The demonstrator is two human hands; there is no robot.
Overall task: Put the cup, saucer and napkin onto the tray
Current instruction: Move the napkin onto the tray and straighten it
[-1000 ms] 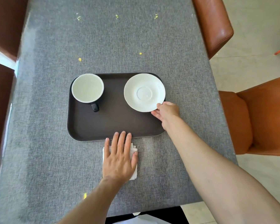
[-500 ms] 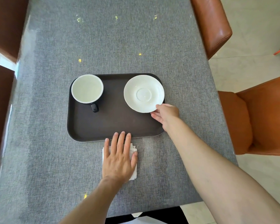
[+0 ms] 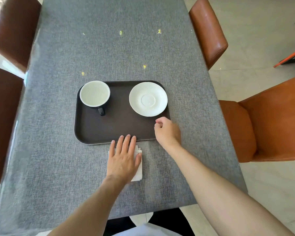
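A dark brown tray (image 3: 119,128) lies on the grey table. A black cup (image 3: 94,93) with a white inside stands in its far left corner, handle toward me. The white saucer (image 3: 148,99) rests in the tray's far right corner. A folded white napkin (image 3: 138,165) lies on the table just in front of the tray; my left hand (image 3: 124,159) lies flat on it, fingers spread, fingertips at the tray's near rim. My right hand (image 3: 167,132) hovers over the tray's near right corner, fingers loosely curled, holding nothing, a short way from the saucer.
The grey cloth-covered table (image 3: 109,53) carries small yellow specks. Orange-brown chairs (image 3: 271,121) stand at the right, and dark brown chairs (image 3: 5,116) at the left. The table's near edge is just below my forearms.
My right hand has let go of the saucer's near rim and drawn back toward me. The saucer now rests on the tray. My left hand stays on the napkin.
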